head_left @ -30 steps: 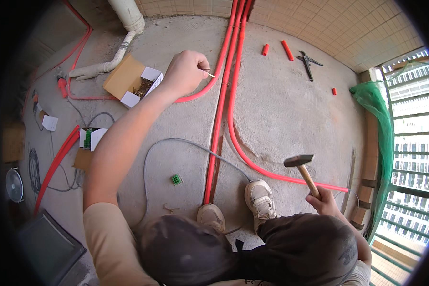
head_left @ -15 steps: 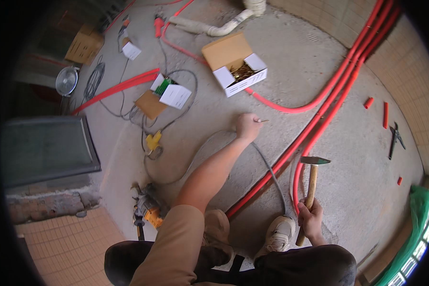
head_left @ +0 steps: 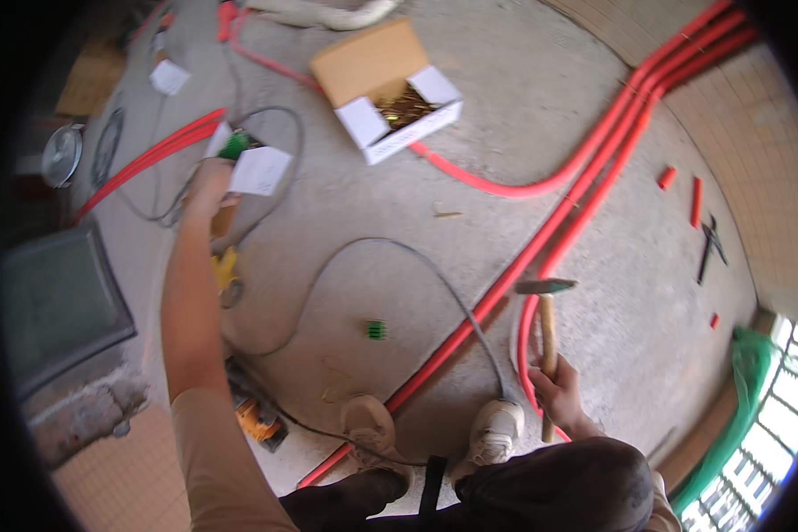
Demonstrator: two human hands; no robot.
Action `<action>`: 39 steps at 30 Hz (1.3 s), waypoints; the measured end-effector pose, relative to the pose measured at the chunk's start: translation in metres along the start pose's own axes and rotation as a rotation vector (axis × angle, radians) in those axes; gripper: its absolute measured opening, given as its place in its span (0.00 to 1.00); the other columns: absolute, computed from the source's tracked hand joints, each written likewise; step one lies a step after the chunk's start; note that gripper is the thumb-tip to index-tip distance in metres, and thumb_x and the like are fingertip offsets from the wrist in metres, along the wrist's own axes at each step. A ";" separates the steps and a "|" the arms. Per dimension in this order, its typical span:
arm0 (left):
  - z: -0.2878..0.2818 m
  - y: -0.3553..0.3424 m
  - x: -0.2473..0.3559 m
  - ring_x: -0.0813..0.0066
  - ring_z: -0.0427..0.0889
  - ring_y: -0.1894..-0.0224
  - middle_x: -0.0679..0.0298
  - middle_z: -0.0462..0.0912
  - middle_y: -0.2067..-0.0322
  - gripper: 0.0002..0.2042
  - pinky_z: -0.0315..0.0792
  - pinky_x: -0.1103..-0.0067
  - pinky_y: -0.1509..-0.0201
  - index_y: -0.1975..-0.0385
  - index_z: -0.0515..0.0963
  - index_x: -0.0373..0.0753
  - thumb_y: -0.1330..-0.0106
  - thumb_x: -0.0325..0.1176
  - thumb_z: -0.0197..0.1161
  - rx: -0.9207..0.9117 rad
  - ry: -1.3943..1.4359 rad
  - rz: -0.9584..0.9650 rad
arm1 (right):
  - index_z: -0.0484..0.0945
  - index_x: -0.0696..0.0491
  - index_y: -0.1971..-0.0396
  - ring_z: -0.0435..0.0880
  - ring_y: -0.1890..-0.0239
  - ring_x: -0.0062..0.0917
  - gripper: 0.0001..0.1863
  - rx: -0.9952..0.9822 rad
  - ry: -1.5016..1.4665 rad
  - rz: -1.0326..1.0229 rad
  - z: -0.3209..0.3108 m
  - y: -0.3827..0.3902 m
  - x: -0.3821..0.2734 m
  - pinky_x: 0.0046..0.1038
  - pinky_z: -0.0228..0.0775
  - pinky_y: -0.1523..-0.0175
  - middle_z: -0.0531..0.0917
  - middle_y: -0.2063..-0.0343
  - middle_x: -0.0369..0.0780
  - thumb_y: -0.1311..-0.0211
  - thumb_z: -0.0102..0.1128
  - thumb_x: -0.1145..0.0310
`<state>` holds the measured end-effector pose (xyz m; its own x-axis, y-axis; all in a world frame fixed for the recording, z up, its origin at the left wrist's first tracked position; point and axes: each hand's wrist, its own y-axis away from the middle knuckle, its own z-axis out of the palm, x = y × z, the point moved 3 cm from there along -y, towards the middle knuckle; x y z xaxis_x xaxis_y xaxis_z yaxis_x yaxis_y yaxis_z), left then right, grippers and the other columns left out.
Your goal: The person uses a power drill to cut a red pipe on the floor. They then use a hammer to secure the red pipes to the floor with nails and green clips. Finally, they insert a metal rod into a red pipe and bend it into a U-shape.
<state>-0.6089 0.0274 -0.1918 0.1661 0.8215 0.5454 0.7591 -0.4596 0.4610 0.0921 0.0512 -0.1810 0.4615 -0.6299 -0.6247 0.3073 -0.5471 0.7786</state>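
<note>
My left hand point(head_left: 211, 184) reaches to the small white box point(head_left: 259, 170) holding green pieces point(head_left: 234, 145), at the left. Its fingers are blurred and partly hidden, so what they hold is unclear. My right hand point(head_left: 559, 390) is closed round the wooden handle of a hammer point(head_left: 545, 288), held upright over the red conduits near my right shoe. A green cluster of small pieces point(head_left: 376, 329) lies on the floor between my arms, and a thin brass-coloured piece point(head_left: 446, 214) lies farther up. A larger open box point(head_left: 405, 113) of brass-coloured fasteners sits beyond.
Red conduits point(head_left: 577, 191) run diagonally along the floor, with grey cables point(head_left: 390, 242) looping beside them. A yellow power tool point(head_left: 255, 418) is by my left side, near a dark-framed pane point(head_left: 62, 297). Short red tubes point(head_left: 696, 202), pliers point(head_left: 711, 248) and green netting point(head_left: 743, 372) are at the right.
My view has turned left since a second ago. My left hand, earlier raised with a thin piece, has moved left and down to the small box. My right hand still grips the hammer.
</note>
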 end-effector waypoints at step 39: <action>0.113 0.211 0.009 0.61 0.79 0.74 0.57 0.75 0.74 0.03 0.73 0.71 0.71 0.71 0.75 0.38 0.40 0.21 0.59 0.451 -0.090 1.094 | 0.74 0.58 0.58 0.68 0.88 0.14 0.09 -0.003 -0.079 -0.077 0.016 0.029 0.022 0.21 0.61 0.84 0.73 0.85 0.31 0.32 0.62 0.71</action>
<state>-0.3767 -0.0237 -0.1685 0.8944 0.0953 0.4370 0.3368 -0.7865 -0.5177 0.0978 0.0127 -0.1728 0.3695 -0.6274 -0.6854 0.3419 -0.5941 0.7281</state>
